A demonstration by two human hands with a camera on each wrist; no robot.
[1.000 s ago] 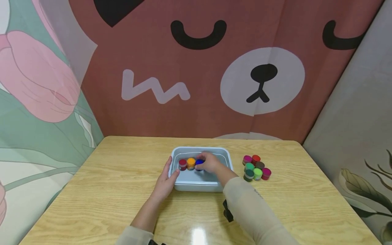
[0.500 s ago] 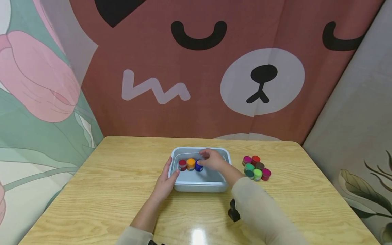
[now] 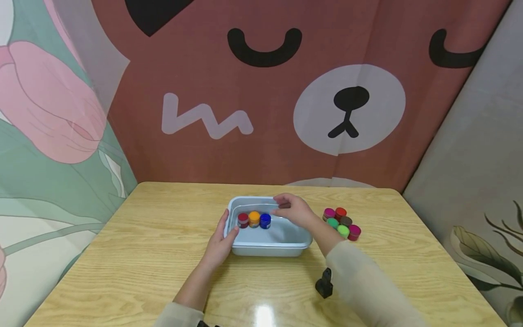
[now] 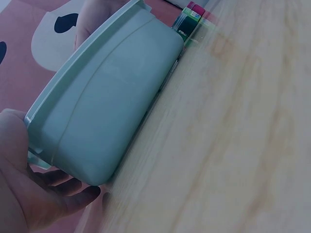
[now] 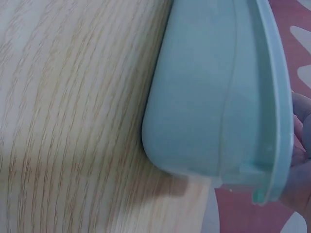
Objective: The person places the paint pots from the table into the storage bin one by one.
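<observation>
A pale blue plastic tray [image 3: 267, 245] sits on the table with three small round jars in a row inside: a dark red jar [image 3: 243, 221], an orange jar [image 3: 254, 219] and a blue jar [image 3: 265, 221]. My left hand [image 3: 220, 245] grips the tray's left end; in the left wrist view its thumb is at the rim and its fingers [image 4: 80, 199] lie against the outer wall. Over the tray's right half is my right hand [image 3: 297, 211], fingers loosely bent and holding nothing, just right of the blue jar. The tray wall [image 5: 204, 97] largely fills the right wrist view.
To the right of the tray stands a cluster of several more jars, among them a red jar [image 3: 341, 213], a light green jar [image 3: 343, 231] and a magenta jar [image 3: 354, 232]. My right forearm partly covers them. A printed bear curtain [image 3: 196, 159] hangs behind the wooden table [image 3: 171, 213].
My right hand has let go of the blue jar, leaving it beside the orange one, and has moved right towards the tray's far right corner. My left hand stays on the tray.
</observation>
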